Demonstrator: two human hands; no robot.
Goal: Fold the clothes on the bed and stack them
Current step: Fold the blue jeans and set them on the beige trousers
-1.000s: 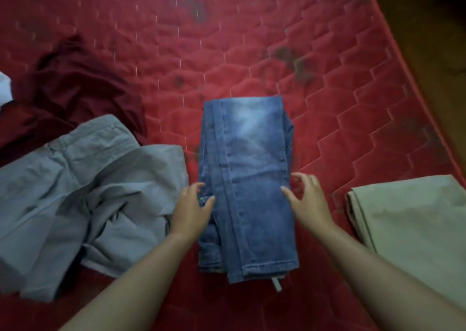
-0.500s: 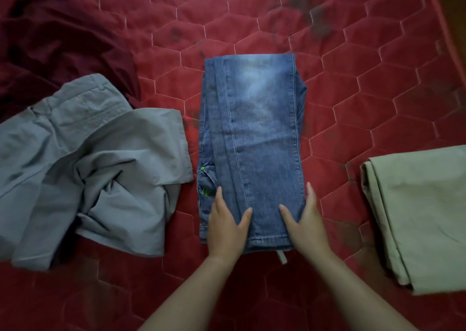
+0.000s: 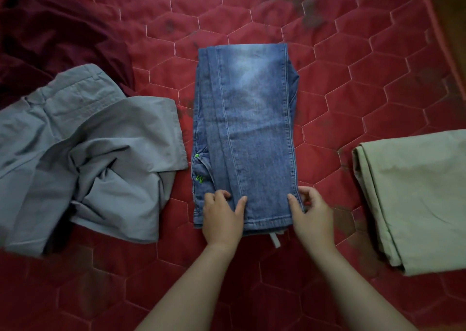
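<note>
Blue jeans (image 3: pixel 248 128), folded into a long narrow strip, lie in the middle of the red quilted bed (image 3: pixel 353 91). My left hand (image 3: pixel 223 218) pinches the near left part of the strip, fingers curled into the denim. My right hand (image 3: pixel 311 213) grips the near right edge, thumb on top and fingers wrapped around the side. Rumpled grey trousers (image 3: pixel 83 159) lie unfolded to the left. A folded beige garment (image 3: pixel 416 199) lies to the right. A dark maroon garment (image 3: pixel 58 35) is crumpled at the far left.
The bed's right edge (image 3: pixel 446 40) runs down the top right corner, with dark floor beyond. Bare red quilt shows behind the jeans and in front of them around my forearms.
My hands slid from the jeans' sides down to the near end. They then went from lying flat on the denim to curling and gripping its near edges. The view shifted nearer.
</note>
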